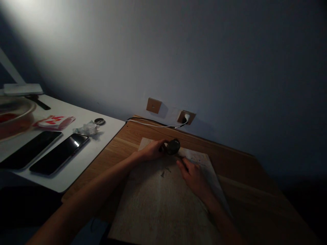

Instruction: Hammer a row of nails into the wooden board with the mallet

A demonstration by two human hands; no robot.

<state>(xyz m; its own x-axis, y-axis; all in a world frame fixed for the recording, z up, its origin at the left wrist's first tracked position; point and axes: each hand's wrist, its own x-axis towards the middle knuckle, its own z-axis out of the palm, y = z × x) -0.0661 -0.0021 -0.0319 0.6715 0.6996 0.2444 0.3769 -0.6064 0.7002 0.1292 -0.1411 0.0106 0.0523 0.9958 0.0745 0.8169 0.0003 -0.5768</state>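
My left hand (154, 149) is closed on a dark round object (173, 146) with a loop-like part at its left; its exact kind is too dim to tell. The object is held up over the far part of a pale wooden board (158, 207). Just to the right, my right hand (192, 173) is closed, thumb and forefinger pinched near the object's lower right. A thin dark thing seems to stick out of that pinch, but I cannot make out what it is. Between the hands, a few small grey pieces (162, 174), perhaps screws, lie on the board.
The board rests on a brown wooden table (245, 190) against the wall. A socket (186, 117) holds a white plug, and cables run left from it. On the white table (60, 180) at left are two phones (60, 153), crumpled plastic (88, 128) and a clear bowl (17, 119).
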